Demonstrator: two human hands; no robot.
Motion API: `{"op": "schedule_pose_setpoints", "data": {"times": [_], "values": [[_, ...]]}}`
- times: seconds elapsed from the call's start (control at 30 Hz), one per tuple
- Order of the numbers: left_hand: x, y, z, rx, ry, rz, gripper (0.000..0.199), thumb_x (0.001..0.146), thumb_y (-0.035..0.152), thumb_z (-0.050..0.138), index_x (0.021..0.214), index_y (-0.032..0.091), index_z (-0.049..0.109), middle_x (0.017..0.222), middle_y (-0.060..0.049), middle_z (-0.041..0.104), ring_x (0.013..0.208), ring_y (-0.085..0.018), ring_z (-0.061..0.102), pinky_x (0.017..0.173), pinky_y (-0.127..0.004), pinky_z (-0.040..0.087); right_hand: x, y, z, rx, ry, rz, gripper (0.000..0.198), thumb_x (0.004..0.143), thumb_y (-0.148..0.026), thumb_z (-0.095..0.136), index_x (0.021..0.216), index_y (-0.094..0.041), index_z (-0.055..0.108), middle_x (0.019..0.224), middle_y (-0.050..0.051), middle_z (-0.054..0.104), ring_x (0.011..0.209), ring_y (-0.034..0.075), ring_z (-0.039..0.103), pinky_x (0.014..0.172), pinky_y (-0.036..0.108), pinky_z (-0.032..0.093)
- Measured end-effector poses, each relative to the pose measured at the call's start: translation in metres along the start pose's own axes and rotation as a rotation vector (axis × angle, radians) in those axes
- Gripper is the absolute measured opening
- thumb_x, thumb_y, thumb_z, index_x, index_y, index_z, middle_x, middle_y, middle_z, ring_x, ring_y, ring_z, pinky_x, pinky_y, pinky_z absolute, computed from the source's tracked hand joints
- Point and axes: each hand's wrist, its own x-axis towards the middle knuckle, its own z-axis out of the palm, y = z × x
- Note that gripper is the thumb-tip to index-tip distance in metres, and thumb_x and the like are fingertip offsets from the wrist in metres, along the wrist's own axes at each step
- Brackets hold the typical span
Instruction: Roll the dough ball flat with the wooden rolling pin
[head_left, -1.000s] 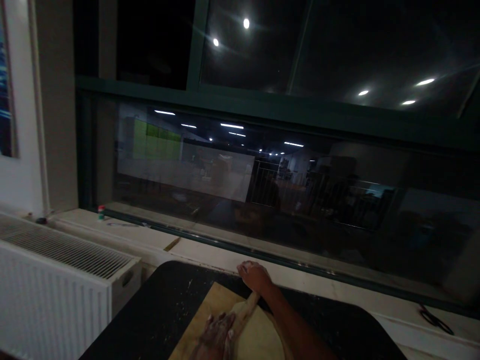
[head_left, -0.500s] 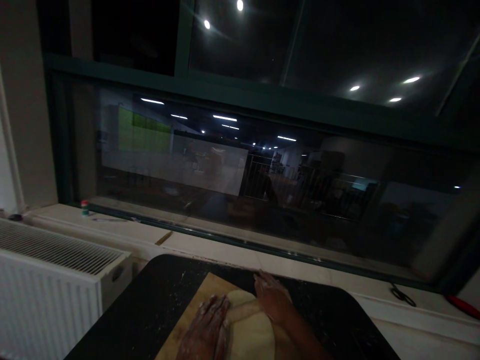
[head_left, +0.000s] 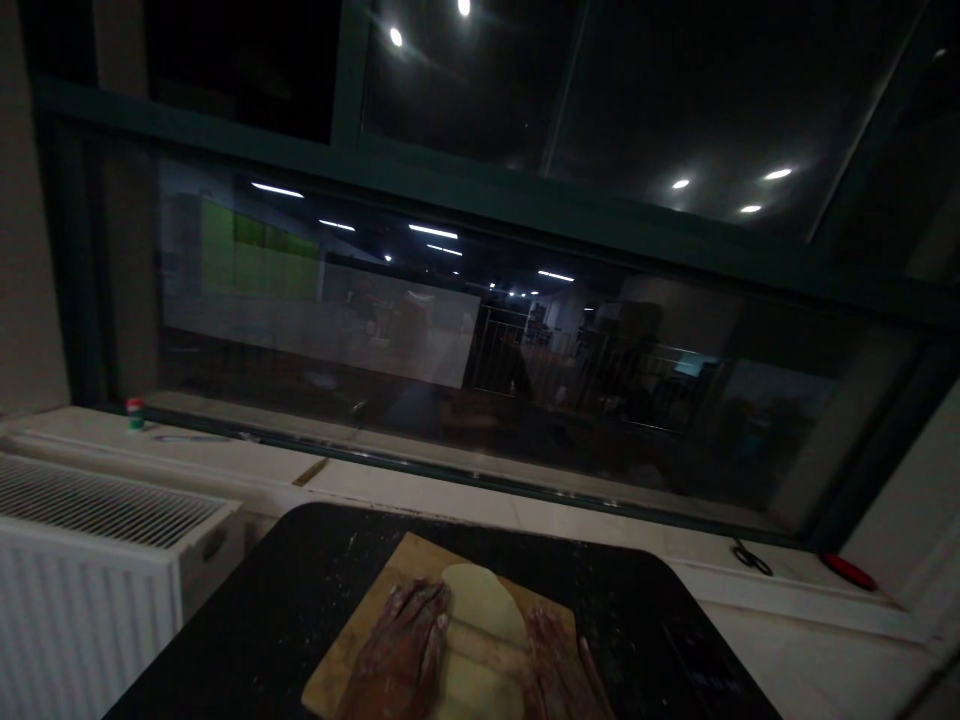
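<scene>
A flat, pale sheet of dough (head_left: 480, 592) lies on a wooden board (head_left: 334, 665). Across the dough runs a wooden rolling pin (head_left: 489, 646). My left hand (head_left: 405, 640), dusted with flour, is over the pin's left end with its fingers reaching forward. Over the right end is my right hand (head_left: 556, 655), also floury. Both ends of the pin are hidden under the hands, which hold it between them. The dough's near part runs out of the bottom of the view.
The board rests on a black table (head_left: 292, 590) specked with flour. Behind it runs a white windowsill (head_left: 427, 492) with a small green-and-red container (head_left: 135, 413), scissors (head_left: 752, 560) and a red object (head_left: 847, 571). A white radiator (head_left: 90, 600) stands at left.
My right hand has drawn back toward me, and the pin now lies nearer and tilts down to the right. The whole view has shifted slightly right.
</scene>
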Motion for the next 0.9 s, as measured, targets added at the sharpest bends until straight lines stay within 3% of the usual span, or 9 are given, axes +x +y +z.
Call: {"op": "schedule_pose_setpoints", "data": {"times": [0.1, 0.23, 0.33, 0.47, 0.57, 0.67, 0.8, 0.9], "values": [[0.000, -0.002, 0.001, -0.012, -0.025, 0.027, 0.036, 0.097, 0.034, 0.056, 0.133, 0.028, 0.063, 0.130, 0.003, 0.070, 0.120, -0.017, 0.065, 0.109, -0.032, 0.051, 0.047, 0.014, -0.003, 0.131, -0.222, -0.028, 0.041, 0.098, -0.032, 0.042, 0.134, -0.031, 0.062, 0.141, 0.004, 0.058, 0.129, 0.027, 0.057, 0.105, 0.051, 0.050], [0.000, -0.006, -0.001, -0.042, -0.140, -0.009, 0.040, 0.101, 0.032, 0.048, 0.139, 0.028, 0.057, 0.136, 0.001, 0.066, 0.123, -0.018, 0.063, 0.109, -0.035, 0.052, 0.121, 0.018, 0.007, 0.344, -0.623, 0.125, 0.049, 0.104, -0.034, 0.025, 0.140, -0.026, 0.057, 0.147, 0.008, 0.053, 0.140, 0.028, 0.045, 0.115, 0.061, 0.032], [-0.002, -0.010, 0.002, -0.057, -0.232, -0.055, 0.041, 0.103, 0.030, 0.040, 0.140, 0.026, 0.057, 0.137, -0.001, 0.065, 0.125, -0.019, 0.061, 0.108, -0.036, 0.052, 0.165, 0.011, 0.028, 0.423, -0.678, 0.079, 0.048, 0.104, -0.038, 0.025, 0.139, -0.026, 0.058, 0.149, 0.008, 0.052, 0.142, 0.025, 0.043, 0.116, 0.054, 0.033], [-0.004, -0.014, 0.009, 0.011, -0.219, -0.066, 0.039, 0.103, 0.033, 0.041, 0.133, 0.023, 0.063, 0.131, 0.000, 0.068, 0.123, -0.020, 0.063, 0.105, -0.034, 0.054, 0.197, -0.003, 0.058, 0.475, -0.694, 0.083, 0.048, 0.103, -0.044, 0.030, 0.134, -0.025, 0.062, 0.147, 0.007, 0.055, 0.141, 0.022, 0.044, 0.116, 0.045, 0.035], [-0.004, -0.017, 0.011, 0.036, -0.190, -0.050, 0.039, 0.102, 0.031, 0.041, 0.132, 0.022, 0.064, 0.130, -0.001, 0.069, 0.121, -0.020, 0.065, 0.103, -0.033, 0.056, 0.198, -0.005, 0.063, 0.490, -0.701, 0.112, 0.048, 0.100, -0.047, 0.038, 0.136, -0.024, 0.060, 0.148, 0.008, 0.054, 0.141, 0.022, 0.044, 0.115, 0.043, 0.035], [-0.004, -0.020, 0.006, 0.037, -0.173, -0.015, 0.040, 0.101, 0.030, 0.042, 0.134, 0.025, 0.062, 0.132, -0.001, 0.068, 0.122, -0.020, 0.064, 0.101, -0.034, 0.057, 0.182, 0.001, 0.048, 0.460, -0.690, 0.165, 0.048, 0.098, -0.038, 0.041, 0.140, -0.021, 0.057, 0.151, 0.010, 0.050, 0.143, 0.024, 0.041, 0.117, 0.045, 0.034], [-0.006, -0.021, 0.003, 0.090, -0.122, 0.033, 0.041, 0.099, 0.033, 0.045, 0.137, 0.027, 0.059, 0.138, -0.002, 0.064, 0.125, -0.020, 0.062, 0.100, -0.032, 0.057, 0.139, 0.010, 0.007, 0.379, -0.653, 0.228, 0.049, 0.097, -0.027, 0.034, 0.139, -0.020, 0.059, 0.155, 0.010, 0.043, 0.145, 0.026, 0.037, 0.117, 0.048, 0.033], [-0.007, -0.020, 0.009, 0.142, -0.071, 0.085, 0.044, 0.098, 0.036, 0.048, 0.139, 0.024, 0.058, 0.142, -0.003, 0.061, 0.127, -0.022, 0.061, 0.099, -0.033, 0.057, 0.089, 0.008, -0.017, 0.319, -0.624, 0.247, 0.049, 0.096, -0.025, 0.034, 0.137, -0.021, 0.061, 0.150, 0.010, 0.047, 0.141, 0.026, 0.044, 0.117, 0.047, 0.036]]}}
